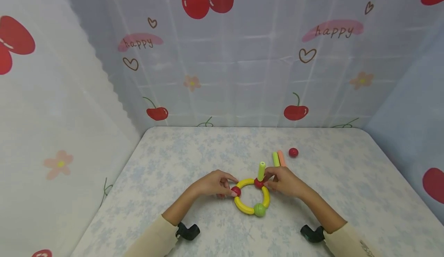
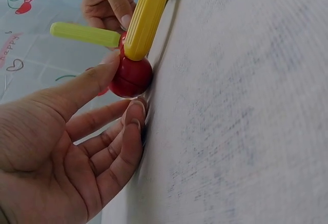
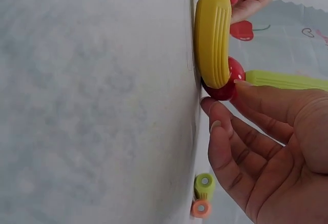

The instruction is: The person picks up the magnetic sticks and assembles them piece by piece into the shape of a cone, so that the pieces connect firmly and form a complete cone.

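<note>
A ring of yellow curved pieces (image 1: pixel 244 207) joined by balls lies on the table. My left hand (image 1: pixel 213 183) pinches the red ball (image 1: pixel 236 191) on the ring's left side, thumb on top of it in the left wrist view. Across the ring, my right hand (image 1: pixel 285 182) grips the other red ball (image 1: pixel 258 184) between thumb and fingers. From that ball a light green straight rod (image 1: pixel 261 171) stands upright. The green ball (image 1: pixel 259 210) sits on the ring's near side, touched by neither hand. The right index finger is partly hidden behind the ball in the right wrist view.
Beyond my right hand lie a loose light green rod (image 1: pixel 275 159) and an orange rod (image 1: pixel 281 158), side by side. A loose red ball (image 1: pixel 293 152) rests farther back. A cherry-print curtain (image 1: pixel 225 56) hangs behind the table (image 1: pixel 166 149).
</note>
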A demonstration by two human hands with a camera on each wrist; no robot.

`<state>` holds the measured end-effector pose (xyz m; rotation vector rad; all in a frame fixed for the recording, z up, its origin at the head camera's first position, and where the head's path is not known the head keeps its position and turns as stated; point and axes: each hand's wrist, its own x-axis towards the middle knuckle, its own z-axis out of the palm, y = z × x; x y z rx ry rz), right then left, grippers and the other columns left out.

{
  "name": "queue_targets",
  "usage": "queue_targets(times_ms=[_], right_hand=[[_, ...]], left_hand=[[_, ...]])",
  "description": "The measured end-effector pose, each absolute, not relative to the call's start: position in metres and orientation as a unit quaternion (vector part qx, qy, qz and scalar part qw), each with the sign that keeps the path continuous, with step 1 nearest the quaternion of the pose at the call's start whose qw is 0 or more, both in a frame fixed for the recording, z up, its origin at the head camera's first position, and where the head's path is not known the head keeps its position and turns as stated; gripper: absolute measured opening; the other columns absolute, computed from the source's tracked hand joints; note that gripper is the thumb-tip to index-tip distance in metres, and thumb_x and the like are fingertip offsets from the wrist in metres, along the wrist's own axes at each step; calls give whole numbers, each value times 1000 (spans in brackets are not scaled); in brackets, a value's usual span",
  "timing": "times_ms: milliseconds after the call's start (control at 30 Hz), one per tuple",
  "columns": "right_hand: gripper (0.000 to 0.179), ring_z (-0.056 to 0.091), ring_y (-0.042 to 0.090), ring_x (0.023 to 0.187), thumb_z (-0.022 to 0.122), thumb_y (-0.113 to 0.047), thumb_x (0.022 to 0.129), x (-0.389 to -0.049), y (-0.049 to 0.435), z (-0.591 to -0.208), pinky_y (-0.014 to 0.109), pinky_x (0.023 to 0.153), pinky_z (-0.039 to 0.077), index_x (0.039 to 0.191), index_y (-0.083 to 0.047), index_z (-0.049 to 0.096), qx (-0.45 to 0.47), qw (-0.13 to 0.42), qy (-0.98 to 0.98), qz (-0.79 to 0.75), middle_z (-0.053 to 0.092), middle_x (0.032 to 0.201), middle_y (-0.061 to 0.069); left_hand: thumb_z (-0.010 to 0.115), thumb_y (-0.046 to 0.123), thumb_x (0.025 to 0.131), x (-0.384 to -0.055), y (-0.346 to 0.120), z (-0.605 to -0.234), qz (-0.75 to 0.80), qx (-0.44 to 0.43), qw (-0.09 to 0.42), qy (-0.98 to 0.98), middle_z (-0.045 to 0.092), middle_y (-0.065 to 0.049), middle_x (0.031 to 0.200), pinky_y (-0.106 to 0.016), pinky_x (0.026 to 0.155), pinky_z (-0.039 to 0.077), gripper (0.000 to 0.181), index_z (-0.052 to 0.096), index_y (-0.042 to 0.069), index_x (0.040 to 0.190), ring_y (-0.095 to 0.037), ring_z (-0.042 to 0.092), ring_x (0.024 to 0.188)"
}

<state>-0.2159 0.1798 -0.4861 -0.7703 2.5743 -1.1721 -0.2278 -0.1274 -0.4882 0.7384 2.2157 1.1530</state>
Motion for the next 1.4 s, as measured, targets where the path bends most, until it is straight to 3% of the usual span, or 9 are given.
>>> queue_targets(times_ms=[433,967,1400], right_hand=[[15,58,11,63,79,-14,90,-200,190,-483,26,55,52,102,-10,70,-267,97,877,-387,71,92,-2],[17,57,10,63,82,-21,88,-183,194,-483,25,54,50,101,-16,73,-247,125,886,-372,69,90,-9],[17,58,12,65,83,-23,87,-174,192,-480,26,55,50,99,-16,73,-245,142,889,-359,69,88,-11]], left_hand=[[78,27,92,-234,-123,-499,447,241,223,832,67,-10,64,-26,48,50,26,78,15,114,-18,60,50],[77,34,93,-249,-101,-501,427,225,197,854,63,-6,65,-26,43,48,27,78,16,114,-17,55,45],[77,29,93,-262,-79,-501,425,243,189,851,63,-1,65,-24,43,47,25,77,14,113,-14,53,46]])
